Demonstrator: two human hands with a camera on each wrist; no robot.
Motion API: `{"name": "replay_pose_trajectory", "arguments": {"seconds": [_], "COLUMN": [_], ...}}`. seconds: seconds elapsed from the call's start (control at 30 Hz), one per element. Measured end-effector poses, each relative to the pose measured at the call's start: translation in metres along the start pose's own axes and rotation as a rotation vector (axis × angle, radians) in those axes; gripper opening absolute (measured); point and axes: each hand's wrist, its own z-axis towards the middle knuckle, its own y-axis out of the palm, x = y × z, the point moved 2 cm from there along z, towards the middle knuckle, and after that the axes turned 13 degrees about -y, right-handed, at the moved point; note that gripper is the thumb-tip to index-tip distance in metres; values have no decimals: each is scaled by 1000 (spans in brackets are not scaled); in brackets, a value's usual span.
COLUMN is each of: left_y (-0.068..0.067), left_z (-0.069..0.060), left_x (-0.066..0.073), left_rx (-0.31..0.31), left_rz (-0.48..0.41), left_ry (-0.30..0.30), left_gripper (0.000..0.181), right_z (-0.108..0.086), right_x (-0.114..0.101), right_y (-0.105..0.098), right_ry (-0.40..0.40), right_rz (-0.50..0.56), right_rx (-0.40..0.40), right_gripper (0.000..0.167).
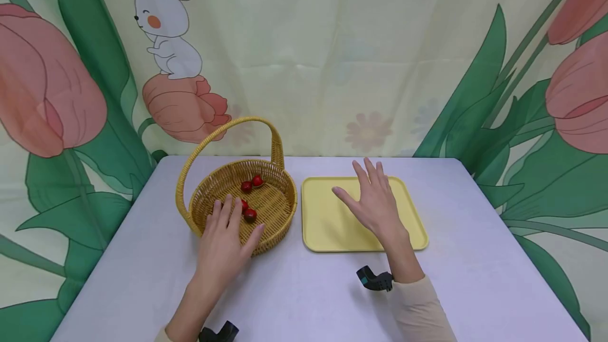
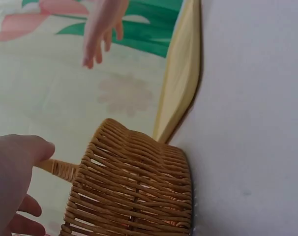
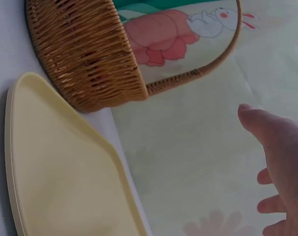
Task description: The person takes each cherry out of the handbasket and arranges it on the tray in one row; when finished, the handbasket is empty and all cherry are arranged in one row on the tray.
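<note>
Over the near side of a round wicker basket (image 1: pixel 277 226) hovers my left hand (image 1: pixel 223 247), its fingers fairly straight and spread, holding nothing. Several dark red cherries (image 1: pixel 250 216) lie inside the basket; my fingers hide part of its left side. The basket's tall arched handle (image 1: pixel 190 168) stands upright. To the right, my right hand (image 1: pixel 375 205) is held above a pale yellow rectangular tray (image 1: pixel 323 215), fingers spread and nothing in them. In the right wrist view the hand (image 3: pixel 291 162) is apart from both tray (image 3: pixel 65 167) and basket (image 3: pixel 85 49).
A white-covered table (image 1: pixel 304 294) carries the basket and tray side by side. Behind it hangs a curtain (image 1: pixel 380 57) printed with tulips and a rabbit. Black wrist cameras (image 1: pixel 375 278) sit at both wrists.
</note>
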Motion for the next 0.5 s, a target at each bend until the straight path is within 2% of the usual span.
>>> {"name": "replay_pose_trajectory", "arguments": {"seconds": [0.33,0.5], "left_y": [-7,-4], "left_z": [-25,-35], "left_x": [-7,-10], "left_rx": [99,202], "left_rz": [-83,-99], "left_ry": [-24,20], "left_gripper": [69,59], "right_z": [11,17], "right_x": [-7,-12], "right_y": [4,9], "right_ry": [-42,-71], "right_rz": [22,47], "right_rx": [34,51], "right_gripper": [89,87]}}
